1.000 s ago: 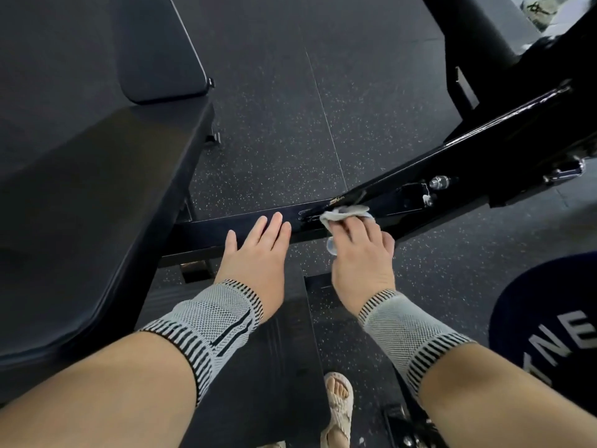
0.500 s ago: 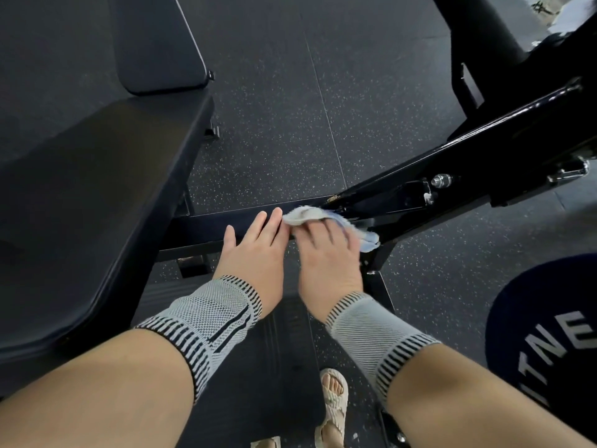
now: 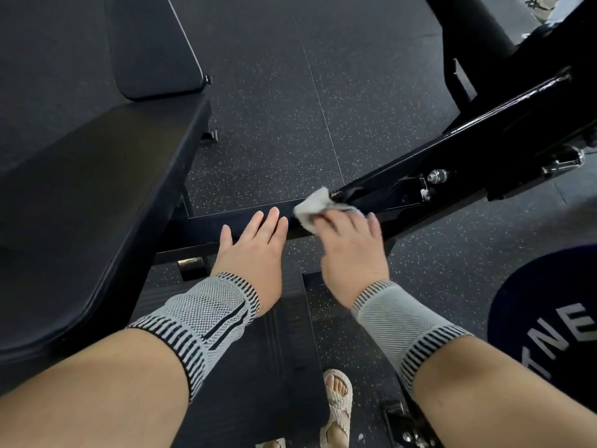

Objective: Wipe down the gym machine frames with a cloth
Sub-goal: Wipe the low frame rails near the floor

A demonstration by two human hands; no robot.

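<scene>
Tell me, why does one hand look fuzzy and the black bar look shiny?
In the head view, the right hand and its cloth are smeared by motion blur, while the flat left hand is sharp; the frame bar shows pale glare streaks from light, and the wide lens bends the edges.

Cloth [image 3: 312,205] pale grey-white. Frame [image 3: 403,185] glossy black. Pad [image 3: 97,202] matte black. Floor [image 3: 284,101] dark grey, white-speckled. Wrist sleeves [image 3: 206,315] grey knit, black-striped edges. Sandal [image 3: 337,402] cream.
</scene>
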